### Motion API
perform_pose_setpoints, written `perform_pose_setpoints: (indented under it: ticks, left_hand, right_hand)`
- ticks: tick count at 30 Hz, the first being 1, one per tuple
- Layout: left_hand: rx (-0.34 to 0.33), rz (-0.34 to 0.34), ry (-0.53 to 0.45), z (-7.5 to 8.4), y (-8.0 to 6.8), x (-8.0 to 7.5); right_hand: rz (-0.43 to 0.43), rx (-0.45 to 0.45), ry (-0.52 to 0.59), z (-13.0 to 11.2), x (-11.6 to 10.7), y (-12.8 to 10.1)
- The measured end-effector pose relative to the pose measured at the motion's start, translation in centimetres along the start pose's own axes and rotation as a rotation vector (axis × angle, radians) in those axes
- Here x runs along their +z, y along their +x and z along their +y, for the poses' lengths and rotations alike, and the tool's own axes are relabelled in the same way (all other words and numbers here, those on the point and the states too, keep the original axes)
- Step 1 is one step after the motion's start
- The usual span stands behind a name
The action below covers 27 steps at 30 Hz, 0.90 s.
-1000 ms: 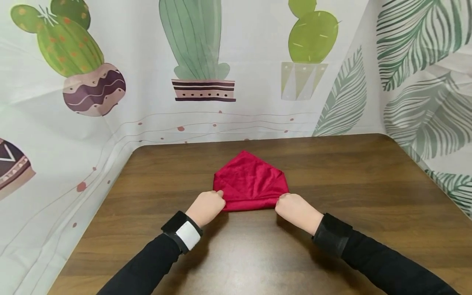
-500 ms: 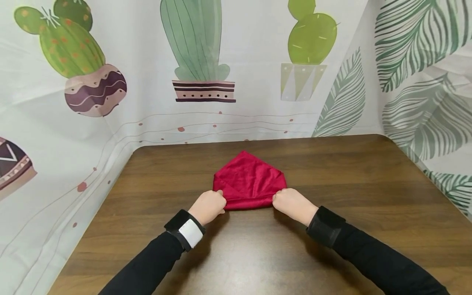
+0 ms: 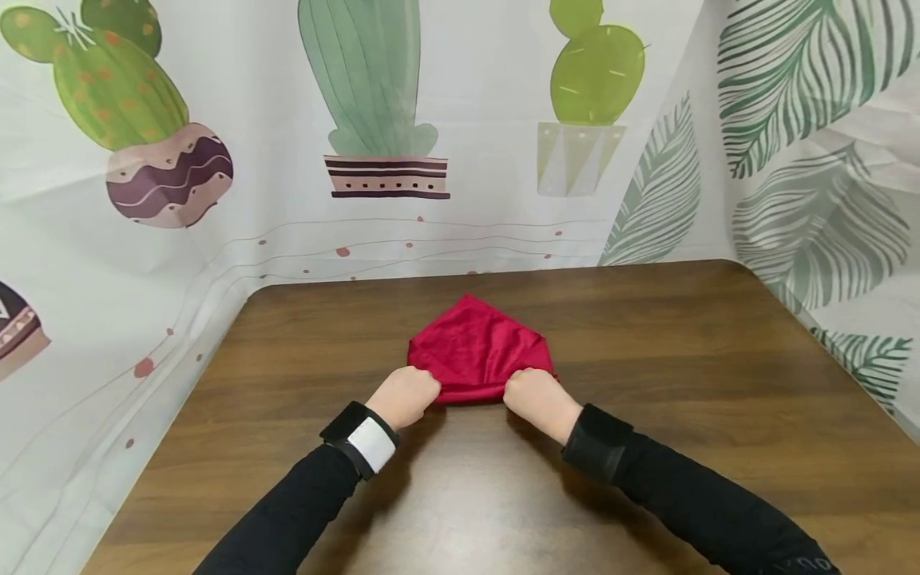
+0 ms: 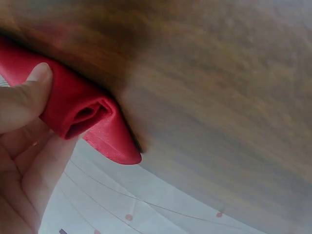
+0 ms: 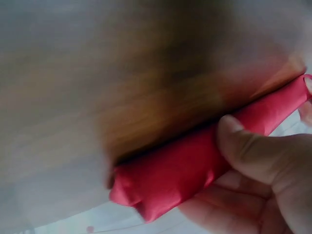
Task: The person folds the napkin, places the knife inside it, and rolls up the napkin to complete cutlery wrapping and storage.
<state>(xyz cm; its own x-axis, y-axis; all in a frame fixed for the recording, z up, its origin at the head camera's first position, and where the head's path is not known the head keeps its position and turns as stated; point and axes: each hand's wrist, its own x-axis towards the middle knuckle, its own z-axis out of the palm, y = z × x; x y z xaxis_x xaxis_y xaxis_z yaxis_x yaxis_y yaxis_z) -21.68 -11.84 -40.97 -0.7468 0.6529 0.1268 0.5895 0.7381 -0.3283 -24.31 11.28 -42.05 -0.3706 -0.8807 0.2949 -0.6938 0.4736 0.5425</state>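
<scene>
A crimson, satiny cloth [image 3: 477, 343] lies on the brown table, folded to a point at the far side. Its near edge is rolled into a flat tube. At the left end of that roll, my left hand [image 3: 405, 396] pinches it, thumb on the near side and fingers behind. The layered spiral of the rolled cloth [image 4: 90, 114] shows in the left wrist view. My right hand [image 3: 541, 403] grips the roll further right, its thumb [image 5: 233, 131] pressed on the cloth. The roll's right end sticks out past this hand in the right wrist view.
The wood-grain table [image 3: 460, 495] spreads around the cloth, with rounded far corners. Behind and beside it hangs a white curtain [image 3: 496, 160] printed with cacti and leaves. Black sleeves and wrist straps [image 3: 600, 443] cover both forearms.
My right hand has slid left along the roll, closer to the left hand, uncovering the right end. The left hand keeps its hold. The head view has shifted slightly.
</scene>
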Motion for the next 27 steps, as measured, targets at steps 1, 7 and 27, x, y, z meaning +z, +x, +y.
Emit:
perform_pose_setpoints:
  ticks: [1,7,27]
  left_hand:
    - [-0.011,0.000,-0.004,0.0,0.0,0.0]
    - [-0.055,0.061,0.070,1.7,0.2,-0.3]
    - [-0.139,0.013,0.073,3.3,3.5,-0.7]
  right_hand:
    - [-0.004,-0.005,-0.005,-0.1,0.0,0.3]
    - [-0.035,-0.055,0.019,0.4,-0.2,1.1]
    - [-0.021,-0.023,0.059,-0.3,-0.2,3.1]
